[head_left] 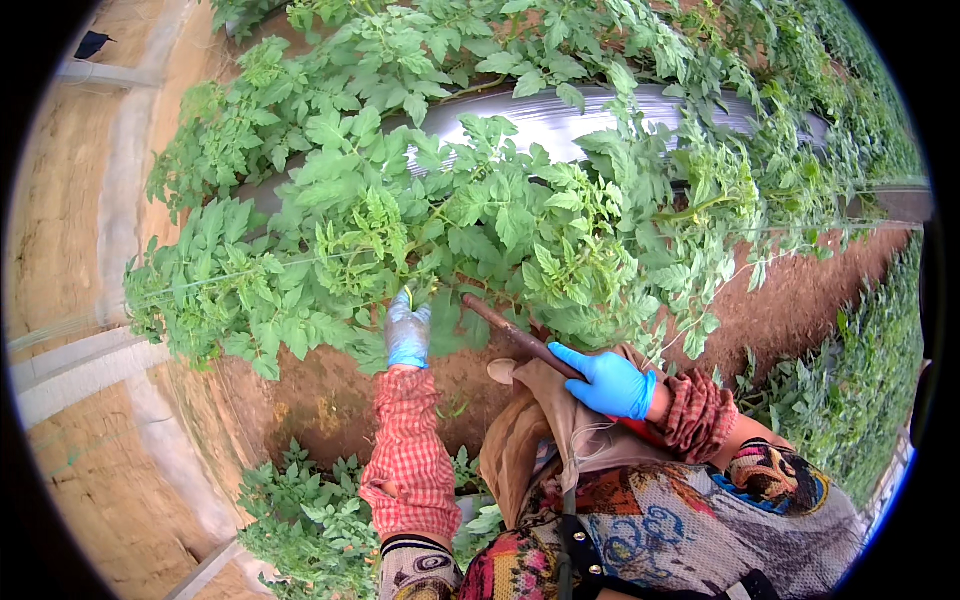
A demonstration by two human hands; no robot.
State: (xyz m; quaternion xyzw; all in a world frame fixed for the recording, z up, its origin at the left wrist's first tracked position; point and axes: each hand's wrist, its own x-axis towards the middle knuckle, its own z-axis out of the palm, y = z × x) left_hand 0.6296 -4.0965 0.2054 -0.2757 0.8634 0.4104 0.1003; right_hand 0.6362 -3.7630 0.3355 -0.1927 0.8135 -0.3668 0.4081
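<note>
My left hand (408, 332), in a blue glove with a whitish, dusty coating, reaches into the lower leaves of a tomato plant (480, 215). Its fingers are pressed together around a small yellow-green sprig at the fingertips, partly hidden by foliage. In its blue glove, my right hand (612, 383) is wrapped round a brown stick (515, 335), the thumb side lying along it. The stick slants up and left, its far end among the leaves just right of my left hand. Below the right hand hangs a tan cloth bag (525, 440) at my waist.
A taut string (300, 262) runs across the row of plants. Behind it lies shiny silver plastic film (560, 120) over a bed. Brown soil (315, 400) forms the path, with more plants (310, 520) close below. An earthen wall with pale supports (90, 370) stands left.
</note>
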